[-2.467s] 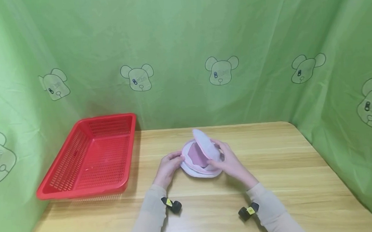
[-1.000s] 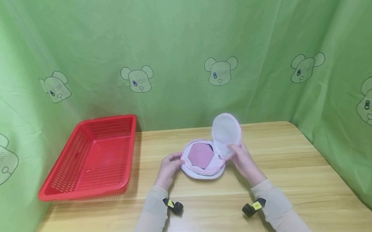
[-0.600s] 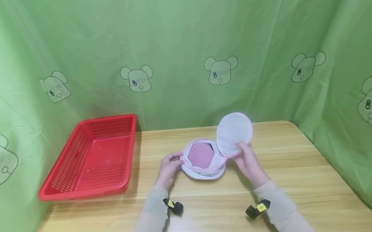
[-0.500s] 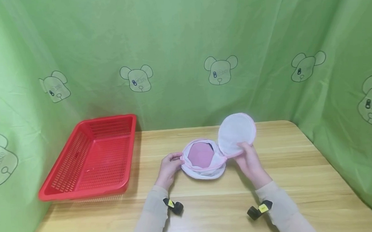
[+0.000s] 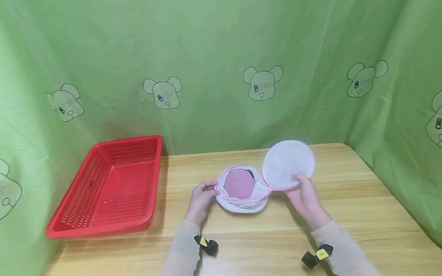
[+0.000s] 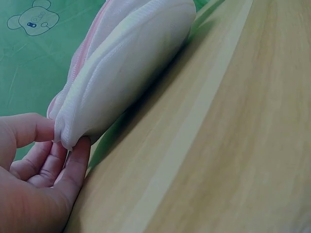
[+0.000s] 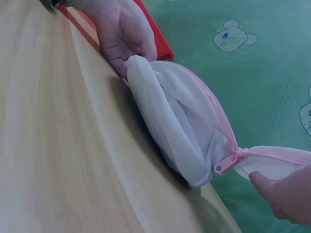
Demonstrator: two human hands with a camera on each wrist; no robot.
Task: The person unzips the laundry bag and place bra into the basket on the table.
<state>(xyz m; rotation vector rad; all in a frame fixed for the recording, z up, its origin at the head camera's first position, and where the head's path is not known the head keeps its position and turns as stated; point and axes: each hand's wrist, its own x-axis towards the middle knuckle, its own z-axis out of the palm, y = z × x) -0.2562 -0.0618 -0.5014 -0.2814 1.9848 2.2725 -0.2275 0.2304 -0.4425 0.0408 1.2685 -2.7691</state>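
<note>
A round white mesh laundry bag [image 5: 242, 206] with a pink zipper sits on the wooden table, its lid [image 5: 286, 163] folded back to the right. Through the opening shows a smooth mauve-pink lining or item [image 5: 239, 183]. My left hand [image 5: 200, 201] pinches the bag's left edge; in the left wrist view the thumb and fingers [image 6: 73, 162] close on the white mesh. My right hand [image 5: 306, 198] grips the lid, thumb on its inner face. The pink zipper pull [image 7: 225, 164] hangs by the hinge side in the right wrist view.
A red plastic basket [image 5: 149, 198] with slotted walls stands on the left of the table [image 5: 357, 214]. Green curtains [image 5: 213, 126] printed with bear heads surround the back and sides. Black wrist cameras [image 5: 211, 247] are strapped over both sleeves.
My right hand has swung the lid up off the bag and over to the right, uncovering the mauve-pink inside. My left hand has kept its hold on the left edge.
</note>
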